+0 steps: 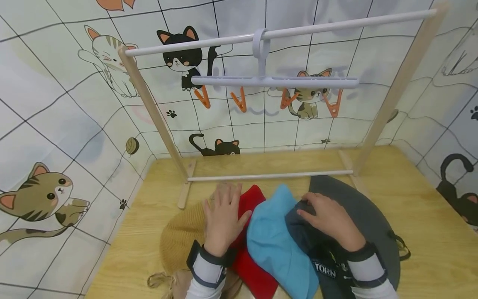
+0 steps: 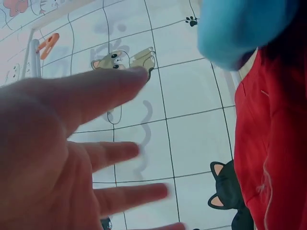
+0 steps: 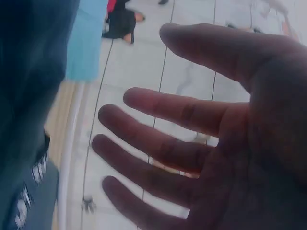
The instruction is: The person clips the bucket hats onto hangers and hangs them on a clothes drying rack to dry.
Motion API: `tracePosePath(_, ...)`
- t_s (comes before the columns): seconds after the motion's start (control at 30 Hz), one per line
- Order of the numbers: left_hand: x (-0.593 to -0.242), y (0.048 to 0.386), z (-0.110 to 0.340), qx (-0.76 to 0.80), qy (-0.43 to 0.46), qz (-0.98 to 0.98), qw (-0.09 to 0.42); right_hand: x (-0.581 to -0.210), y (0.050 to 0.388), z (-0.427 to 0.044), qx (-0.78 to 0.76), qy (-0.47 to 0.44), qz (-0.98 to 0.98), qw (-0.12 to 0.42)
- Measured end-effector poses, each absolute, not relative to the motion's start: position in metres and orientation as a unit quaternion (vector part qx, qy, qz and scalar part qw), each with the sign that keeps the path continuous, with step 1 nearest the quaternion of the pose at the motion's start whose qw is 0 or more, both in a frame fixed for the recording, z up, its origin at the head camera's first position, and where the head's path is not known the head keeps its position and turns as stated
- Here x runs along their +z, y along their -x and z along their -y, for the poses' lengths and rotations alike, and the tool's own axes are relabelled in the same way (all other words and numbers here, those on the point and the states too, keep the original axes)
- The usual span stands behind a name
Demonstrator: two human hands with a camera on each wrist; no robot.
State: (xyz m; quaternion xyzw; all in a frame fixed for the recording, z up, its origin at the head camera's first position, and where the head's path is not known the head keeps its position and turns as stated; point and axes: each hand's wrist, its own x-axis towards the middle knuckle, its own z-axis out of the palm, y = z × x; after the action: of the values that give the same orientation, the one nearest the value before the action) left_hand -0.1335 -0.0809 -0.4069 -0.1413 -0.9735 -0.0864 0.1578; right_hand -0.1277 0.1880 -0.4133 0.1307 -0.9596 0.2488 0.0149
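Observation:
My left hand (image 1: 223, 222) is spread over the border between a mustard knitted hat (image 1: 179, 232) and a red cap (image 1: 257, 272). In the left wrist view its fingers are straight with nothing in them, and red cloth lies beside them. The right hand (image 1: 332, 220) hovers over or touches a dark navy cap (image 1: 295, 220) with white lettering; which of these I cannot tell. Its fingers look extended and hold nothing in the right wrist view. Between the hands lies a light blue cap (image 1: 276, 236). A dark grey brimmed piece (image 1: 369, 224) with a black cord loop spreads under the navy cap.
Behind the hats stands a wooden rack with a white top rod (image 1: 336, 28) and a lower rod (image 1: 269, 176). A pale hanger (image 1: 276, 82) with several orange clips (image 1: 240, 100) hangs from it. Beige cloth (image 1: 183, 284) lies at the front of the wooden table (image 1: 123, 257).

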Motion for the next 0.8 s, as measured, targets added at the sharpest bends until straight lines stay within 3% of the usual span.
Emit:
tracePosePath(0.17, -0.409, 0.127, 0.081, -0.083, 0.146, 0.968, 0.185, -0.416, 0.121, -0.18, 0.238, -0.16, 0.957, -0.027)
tracePosePath(0.43, -0.407, 0.116, 0.077, -0.12, 0.159, 0.967, 0.158, -0.42, 0.123, -0.179, 0.188, -0.201, 0.961, -0.003)
tracePosePath(0.8, -0.405, 0.108, 0.076, -0.136, 0.137, 0.969, 0.153, -0.422, 0.13, -0.19, 0.136, -0.264, 0.955, -0.019)
